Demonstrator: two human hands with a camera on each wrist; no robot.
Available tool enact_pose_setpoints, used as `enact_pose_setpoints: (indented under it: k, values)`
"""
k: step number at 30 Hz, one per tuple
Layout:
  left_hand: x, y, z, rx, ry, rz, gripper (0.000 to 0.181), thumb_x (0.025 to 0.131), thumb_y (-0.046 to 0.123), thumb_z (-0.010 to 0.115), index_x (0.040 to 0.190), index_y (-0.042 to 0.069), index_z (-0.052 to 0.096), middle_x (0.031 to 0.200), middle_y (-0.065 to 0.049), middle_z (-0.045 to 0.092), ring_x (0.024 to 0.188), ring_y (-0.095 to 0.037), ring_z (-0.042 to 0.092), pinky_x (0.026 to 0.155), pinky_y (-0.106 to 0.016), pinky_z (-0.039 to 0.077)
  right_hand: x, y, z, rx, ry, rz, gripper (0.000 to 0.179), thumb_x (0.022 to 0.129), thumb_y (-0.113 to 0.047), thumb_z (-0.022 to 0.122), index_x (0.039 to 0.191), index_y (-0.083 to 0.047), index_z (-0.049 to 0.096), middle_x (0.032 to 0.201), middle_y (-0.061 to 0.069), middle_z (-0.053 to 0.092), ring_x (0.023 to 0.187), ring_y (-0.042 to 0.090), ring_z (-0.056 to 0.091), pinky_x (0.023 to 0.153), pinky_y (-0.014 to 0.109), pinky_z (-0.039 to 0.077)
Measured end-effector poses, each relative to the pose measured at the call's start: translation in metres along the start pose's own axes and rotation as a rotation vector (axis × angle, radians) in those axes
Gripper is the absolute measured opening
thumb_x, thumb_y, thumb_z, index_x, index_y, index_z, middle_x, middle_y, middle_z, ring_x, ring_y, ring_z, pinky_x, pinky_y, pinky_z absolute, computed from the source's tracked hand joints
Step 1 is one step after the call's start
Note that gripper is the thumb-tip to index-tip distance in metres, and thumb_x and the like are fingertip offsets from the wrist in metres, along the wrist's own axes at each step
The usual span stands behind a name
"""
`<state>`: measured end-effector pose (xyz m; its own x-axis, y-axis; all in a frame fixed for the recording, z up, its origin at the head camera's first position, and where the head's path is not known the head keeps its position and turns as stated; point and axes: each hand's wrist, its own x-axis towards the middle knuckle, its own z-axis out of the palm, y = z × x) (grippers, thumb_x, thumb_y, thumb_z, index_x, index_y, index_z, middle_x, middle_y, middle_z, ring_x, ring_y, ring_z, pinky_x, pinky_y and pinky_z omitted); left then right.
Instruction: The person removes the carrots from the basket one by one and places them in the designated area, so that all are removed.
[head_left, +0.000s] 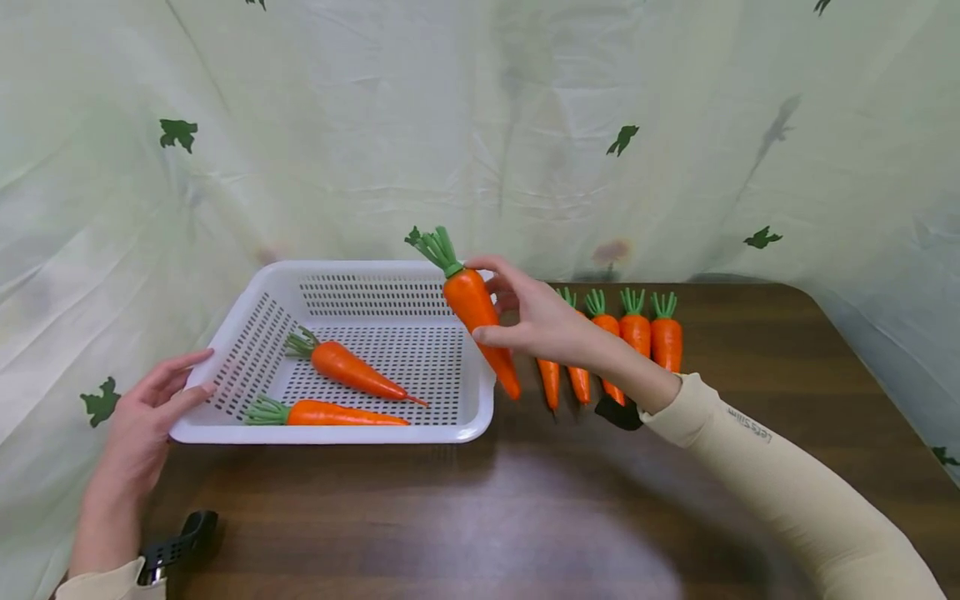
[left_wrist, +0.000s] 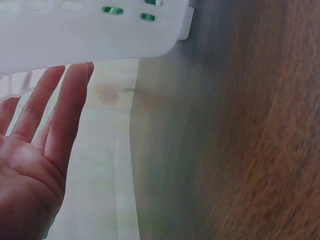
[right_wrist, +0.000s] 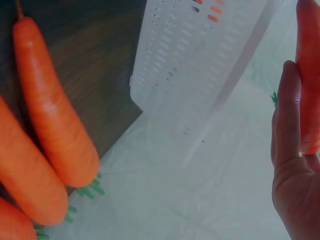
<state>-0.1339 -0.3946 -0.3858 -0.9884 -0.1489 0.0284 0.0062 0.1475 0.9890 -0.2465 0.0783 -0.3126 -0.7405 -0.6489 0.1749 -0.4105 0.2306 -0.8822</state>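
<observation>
My right hand [head_left: 536,317] holds an orange toy carrot [head_left: 480,312] with green leaves. The carrot hangs tilted over the right rim of a white perforated plastic basket [head_left: 330,434], leaves up and tip down; in the right wrist view this carrot [right_wrist: 310,80] is partly cut off. With the thumb over the basket's left rim, my left hand [head_left: 153,408] grips that side; its fingertips pass behind the rim in the left wrist view. Inside the basket lie two carrots, one slanted carrot [head_left: 352,369] and one carrot [head_left: 337,413] along the near wall.
Right of the basket, several carrots [head_left: 666,342] lie side by side on the dark wooden table [head_left: 450,517], partly hidden by my right arm. A pale curtain [head_left: 420,125] with green leaf shapes hangs behind and at the sides. A black strap [head_left: 180,542] is by my left wrist.
</observation>
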Motion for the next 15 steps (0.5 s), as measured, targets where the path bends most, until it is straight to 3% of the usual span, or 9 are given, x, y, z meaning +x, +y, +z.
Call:
enact_pose_setpoints:
  k: [10, 15]
  values:
    - [-0.001, 0.001, -0.001, -0.003, 0.001, -0.025, 0.045, 0.097, 0.011, 0.062, 0.14, 0.023, 0.055, 0.116, 0.017, 0.062, 0.09, -0.001, 0.066, 0.067, -0.023, 0.056, -0.028, 0.008, -0.014, -0.087, 0.074, 0.043, 0.066, 0.087, -0.026, 0.075, 0.142, -0.036, 0.039, 0.128, 0.0, 0.054, 0.109, 0.021, 0.06, 0.082, 0.037, 0.055]
    - [0.0, 0.003, -0.002, 0.012, 0.0, -0.036, 0.046, 0.097, 0.013, 0.063, 0.141, 0.025, 0.055, 0.117, 0.018, 0.061, 0.091, -0.001, 0.065, 0.068, -0.023, 0.056, -0.041, 0.012, -0.02, -0.092, 0.113, 0.072, 0.065, 0.087, -0.026, 0.075, 0.141, -0.037, 0.04, 0.125, 0.001, 0.055, 0.097, 0.02, 0.063, 0.068, 0.041, 0.057]
